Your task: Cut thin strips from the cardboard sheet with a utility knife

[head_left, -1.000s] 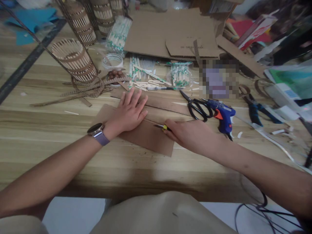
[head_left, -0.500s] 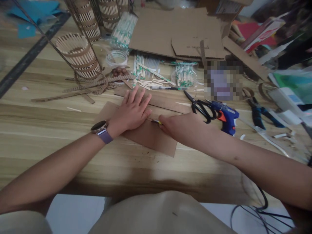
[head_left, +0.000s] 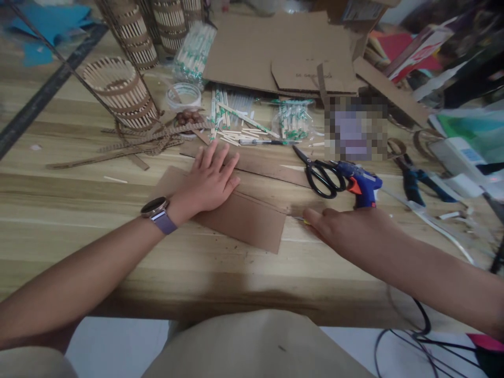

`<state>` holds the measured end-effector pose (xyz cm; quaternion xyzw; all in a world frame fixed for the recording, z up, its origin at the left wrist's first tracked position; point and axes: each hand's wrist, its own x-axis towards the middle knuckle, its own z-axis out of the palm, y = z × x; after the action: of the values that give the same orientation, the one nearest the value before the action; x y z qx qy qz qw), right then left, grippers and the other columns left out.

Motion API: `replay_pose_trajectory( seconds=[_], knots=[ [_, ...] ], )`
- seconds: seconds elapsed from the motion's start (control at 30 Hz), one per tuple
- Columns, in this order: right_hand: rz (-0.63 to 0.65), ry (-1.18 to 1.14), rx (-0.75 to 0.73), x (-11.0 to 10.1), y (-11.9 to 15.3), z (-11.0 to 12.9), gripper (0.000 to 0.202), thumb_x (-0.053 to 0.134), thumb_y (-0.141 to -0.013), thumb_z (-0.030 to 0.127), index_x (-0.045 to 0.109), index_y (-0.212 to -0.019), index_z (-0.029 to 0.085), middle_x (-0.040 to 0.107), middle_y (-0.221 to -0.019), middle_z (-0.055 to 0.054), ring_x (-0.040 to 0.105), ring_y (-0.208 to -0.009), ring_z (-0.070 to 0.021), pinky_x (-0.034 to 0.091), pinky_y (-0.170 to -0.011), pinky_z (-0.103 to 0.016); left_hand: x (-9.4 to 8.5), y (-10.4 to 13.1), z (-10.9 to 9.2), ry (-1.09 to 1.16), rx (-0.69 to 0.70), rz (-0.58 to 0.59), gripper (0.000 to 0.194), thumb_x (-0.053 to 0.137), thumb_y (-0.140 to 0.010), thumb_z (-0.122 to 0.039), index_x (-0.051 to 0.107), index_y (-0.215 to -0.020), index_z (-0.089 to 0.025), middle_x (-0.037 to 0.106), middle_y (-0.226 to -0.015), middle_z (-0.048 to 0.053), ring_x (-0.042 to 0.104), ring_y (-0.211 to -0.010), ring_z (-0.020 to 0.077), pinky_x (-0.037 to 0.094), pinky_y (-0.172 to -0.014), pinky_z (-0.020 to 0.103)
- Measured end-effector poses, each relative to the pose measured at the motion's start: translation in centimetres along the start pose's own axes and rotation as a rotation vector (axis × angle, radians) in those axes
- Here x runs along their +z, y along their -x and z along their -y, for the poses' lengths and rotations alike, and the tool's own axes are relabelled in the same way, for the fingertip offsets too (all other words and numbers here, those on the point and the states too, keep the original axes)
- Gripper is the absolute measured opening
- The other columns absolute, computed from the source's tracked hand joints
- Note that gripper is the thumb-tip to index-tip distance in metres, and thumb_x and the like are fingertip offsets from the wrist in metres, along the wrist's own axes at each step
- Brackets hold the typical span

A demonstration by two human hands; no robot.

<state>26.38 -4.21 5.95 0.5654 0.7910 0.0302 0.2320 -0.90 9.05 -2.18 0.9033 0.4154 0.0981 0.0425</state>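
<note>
My left hand [head_left: 210, 181] lies flat with its fingers spread, pressing on a brown cardboard piece [head_left: 252, 223]. A thin cut line runs along the upper part of that piece to its right edge. My right hand [head_left: 323, 223] is closed around a small yellow cutter [head_left: 304, 220], its blade pointing left, just past the cardboard's right edge. Most of the cutter is hidden in the fingers. A narrow cardboard strip [head_left: 271, 169] lies beyond my left hand. Black scissors [head_left: 325, 176] and a blue glue gun [head_left: 364, 184] rest beyond my right hand.
Stick baskets [head_left: 122, 94] stand at the back left, near cardboard strips [head_left: 118, 149] and a tape roll [head_left: 183, 96]. Bagged sticks [head_left: 293, 119], a pen [head_left: 268, 142] and large cardboard sheets [head_left: 244, 52] lie at the back. Pliers [head_left: 413, 181] are at the right.
My right hand has moved right with the cutter, from the middle of the cardboard to beyond its right edge. My left hand stays on the cardboard. The view has shifted slightly.
</note>
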Motion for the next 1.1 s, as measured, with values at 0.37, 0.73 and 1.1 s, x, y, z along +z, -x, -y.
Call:
replay_pose_trajectory(
  seconds=[0.37,0.73,1.1],
  knots=[
    [0.157,-0.143,0.01,-4.0,-3.0,0.0,0.036,0.037,-0.103,0.044,0.062,-0.113,0.02,0.073,-0.074,-0.007,0.067,-0.064,-0.0231,0.026,-0.049,-0.027,0.2,-0.3,1.1,0.18,0.004,-0.124,0.058,0.026,-0.107,-0.045,0.044,-0.151,-0.011,0.043,-0.158,0.019,0.027,-0.153,0.0326,0.02,-0.125,0.055],
    [0.081,-0.184,-0.11,-6.5,-10.5,6.7,0.037,0.039,-0.105,0.039,0.064,-0.12,0.016,0.078,-0.096,-0.017,0.075,-0.09,-0.0328,0.052,-0.066,-0.036,-2.4,1.1,1.4,0.717,-0.211,-0.334,0.057,0.019,-0.109,-0.051,0.051,-0.139,-0.015,0.058,-0.143,0.015,0.049,-0.138,0.0216,0.033,-0.121,0.041],
    [0.062,-0.044,-0.215,-8.2,-10.5,7.1,0.029,0.042,-0.102,0.019,0.068,-0.113,0.015,0.078,-0.092,-0.018,0.076,-0.084,-0.0329,0.046,-0.058,-0.034,-0.8,0.5,2.1,0.737,-0.167,-0.402,0.068,0.019,-0.105,-0.063,0.054,-0.134,-0.014,0.062,-0.136,0.016,0.055,-0.132,0.0224,0.037,-0.117,0.041]
  ],
)
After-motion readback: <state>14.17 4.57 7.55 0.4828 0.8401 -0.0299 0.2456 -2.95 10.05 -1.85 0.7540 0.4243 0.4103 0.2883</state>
